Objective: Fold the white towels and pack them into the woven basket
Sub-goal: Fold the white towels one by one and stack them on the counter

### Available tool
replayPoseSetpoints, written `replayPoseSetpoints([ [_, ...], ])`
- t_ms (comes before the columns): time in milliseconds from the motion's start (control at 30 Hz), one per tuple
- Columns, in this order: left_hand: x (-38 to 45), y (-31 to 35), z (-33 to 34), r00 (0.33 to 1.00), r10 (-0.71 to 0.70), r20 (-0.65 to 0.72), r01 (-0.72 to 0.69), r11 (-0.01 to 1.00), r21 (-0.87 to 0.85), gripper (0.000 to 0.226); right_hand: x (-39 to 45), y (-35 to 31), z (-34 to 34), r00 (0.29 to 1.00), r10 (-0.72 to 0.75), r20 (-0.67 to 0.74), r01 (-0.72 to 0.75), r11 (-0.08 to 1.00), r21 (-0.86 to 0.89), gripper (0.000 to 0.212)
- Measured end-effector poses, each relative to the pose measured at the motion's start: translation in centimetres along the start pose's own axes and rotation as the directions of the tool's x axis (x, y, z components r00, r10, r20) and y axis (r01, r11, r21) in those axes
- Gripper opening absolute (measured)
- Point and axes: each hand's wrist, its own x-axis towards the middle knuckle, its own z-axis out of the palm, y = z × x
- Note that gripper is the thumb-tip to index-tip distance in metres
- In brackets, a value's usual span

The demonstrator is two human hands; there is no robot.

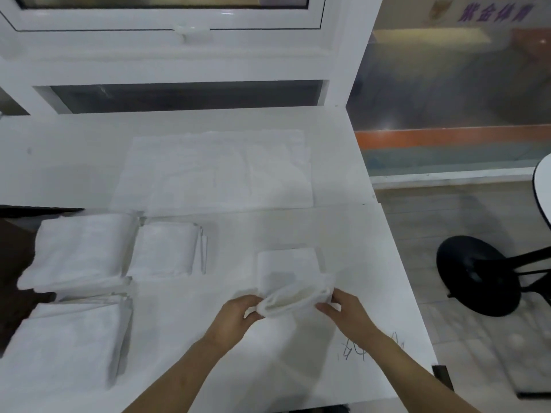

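White table (208,338), window behind. L hand (235,315) & R hand (346,312) each pinch an end of small towel (293,296), near edge lifted. Risk: layers splay, fold skews. Basket not clearly visible.

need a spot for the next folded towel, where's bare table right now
Bare white table lies between the left folded towel stacks and both hands gripping the small white towel. The left edge is crowded; the flat spread towel fills the back.
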Motion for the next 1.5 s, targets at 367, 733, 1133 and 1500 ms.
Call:
replayPoseSetpoints([
  [367,5.4,2.5,1.6,0.880,-0.370,-0.298,0.347,0.929,-0.127,0.032,6.7,-0.6,1.5,0.957,0.105,-0.270,-0.182,0.942,-0.280,0.040],
  [733,6.7,2.1,3.8,0.949,0.248,-0.194,-0.056,0.738,0.672,0.061,7.3,0.1,2.4,0.886,-0.371,-0.278,0.072,0.703,-0.708,0.053],
  [1133,6.8,0.8,6.4,0.991,-0.089,-0.102,0.131,0.809,0.573,0.068,7.6,1.5,3.5,0.995,-0.098,-0.022,0.059,0.749,-0.660,0.057],
  [1500,1.0,4.4,10.7,0.887,-0.397,-0.236,0.460,0.807,0.371,0.065,2.7,3.3,5.5,0.994,0.046,-0.101,-0.075,0.949,-0.308,0.051],
])
